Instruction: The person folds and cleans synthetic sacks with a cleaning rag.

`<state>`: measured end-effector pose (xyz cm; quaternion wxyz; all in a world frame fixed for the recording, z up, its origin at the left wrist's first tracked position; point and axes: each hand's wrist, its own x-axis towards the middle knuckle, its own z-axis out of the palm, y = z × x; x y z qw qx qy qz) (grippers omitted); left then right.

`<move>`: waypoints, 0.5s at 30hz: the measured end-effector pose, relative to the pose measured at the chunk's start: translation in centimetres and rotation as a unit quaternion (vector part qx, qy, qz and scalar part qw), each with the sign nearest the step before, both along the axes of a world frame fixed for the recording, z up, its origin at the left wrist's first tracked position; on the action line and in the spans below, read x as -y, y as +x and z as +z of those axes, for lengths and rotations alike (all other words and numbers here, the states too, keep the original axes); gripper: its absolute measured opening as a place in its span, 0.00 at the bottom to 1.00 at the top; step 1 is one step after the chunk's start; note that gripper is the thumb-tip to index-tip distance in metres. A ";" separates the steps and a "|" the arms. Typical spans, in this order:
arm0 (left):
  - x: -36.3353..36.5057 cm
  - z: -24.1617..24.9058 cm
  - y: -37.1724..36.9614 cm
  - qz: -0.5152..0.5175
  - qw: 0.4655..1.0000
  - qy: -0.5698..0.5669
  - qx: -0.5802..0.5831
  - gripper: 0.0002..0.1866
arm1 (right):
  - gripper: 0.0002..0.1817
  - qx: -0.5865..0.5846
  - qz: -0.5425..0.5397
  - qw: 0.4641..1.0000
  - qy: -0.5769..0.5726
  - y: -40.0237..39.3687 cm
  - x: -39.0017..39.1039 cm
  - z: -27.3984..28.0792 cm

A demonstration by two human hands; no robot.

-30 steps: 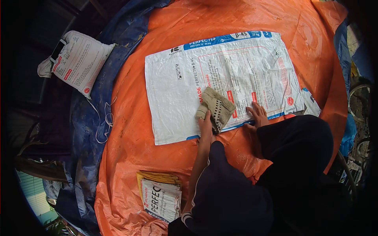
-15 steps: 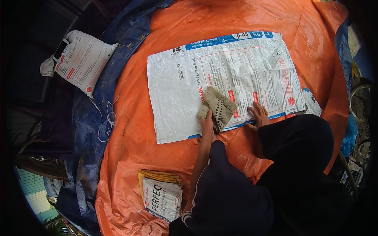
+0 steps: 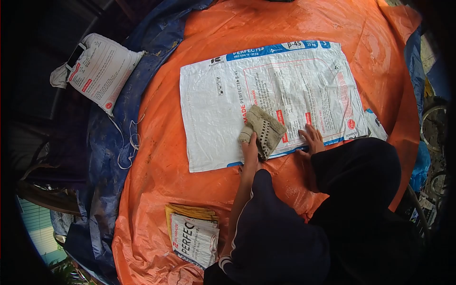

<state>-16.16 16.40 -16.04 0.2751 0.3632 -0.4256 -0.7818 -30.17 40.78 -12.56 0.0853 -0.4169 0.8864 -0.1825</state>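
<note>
A white woven feed sack (image 3: 213,118) with a blue printed band lies flat on the orange tarp (image 3: 156,166). My left hand (image 3: 249,153) grips a folded greyish-beige cloth (image 3: 270,137) with a black-and-white checked stripe. The cloth rests on the sack, near its lower edge. My right hand (image 3: 312,139) lies on the sack to the right of the cloth, fingers spread and holding nothing. Dark sleeves hide part of the right arm.
A pile of folded sacks (image 3: 194,237) lies at the lower left. A filled white sack (image 3: 102,71) with a loose white string (image 3: 134,140) stands by the blue tarp (image 3: 107,190). Part of another sack (image 3: 376,124) shows at the right, near bicycle wheels (image 3: 434,128).
The view has shifted slightly. Both hands and the cloth keep practically the same place on the sack.
</note>
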 end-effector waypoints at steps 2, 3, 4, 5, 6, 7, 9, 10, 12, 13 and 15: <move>0.0 0.1 0.0 0.001 1.000 0.005 -0.001 0.20 | 0.47 0.003 0.000 1.000 0.001 0.0 0.0 0.0; 0.0 0.1 0.0 0.002 1.000 0.009 -0.001 0.20 | 0.47 0.004 -0.001 1.000 0.001 0.0 0.0 0.1; 0.0 0.1 0.0 0.002 1.000 0.014 -0.002 0.20 | 0.47 0.005 -0.001 1.000 0.001 0.0 0.0 0.2; 0.0 0.1 0.0 0.000 1.000 0.011 -0.001 0.20 | 0.47 0.007 -0.002 1.000 0.001 0.0 0.1 0.2; 0.0 0.1 0.0 -0.002 1.000 0.008 0.000 0.20 | 0.47 0.009 -0.003 1.000 0.001 0.0 0.0 0.2; 0.0 0.1 0.0 -0.005 1.000 0.005 0.001 0.20 | 0.47 0.008 -0.003 1.000 -0.001 0.0 0.1 0.1; 0.0 0.1 0.0 -0.005 1.000 0.001 0.003 0.20 | 0.47 0.007 -0.003 1.000 -0.005 0.0 0.1 0.1; 0.0 0.1 0.0 -0.005 1.000 -0.001 0.004 0.20 | 0.47 0.009 -0.003 1.000 -0.005 0.0 0.1 0.1; 0.0 0.1 0.0 -0.004 1.000 -0.002 0.009 0.21 | 0.47 0.012 -0.004 1.000 -0.003 0.0 0.1 0.2; 0.0 0.1 0.0 -0.004 1.000 -0.002 0.011 0.21 | 0.47 0.005 -0.003 1.000 -0.001 0.1 0.1 0.3; 0.1 0.0 0.0 -0.004 1.000 -0.008 0.012 0.21 | 0.47 -0.009 0.000 1.000 0.005 0.1 0.1 0.2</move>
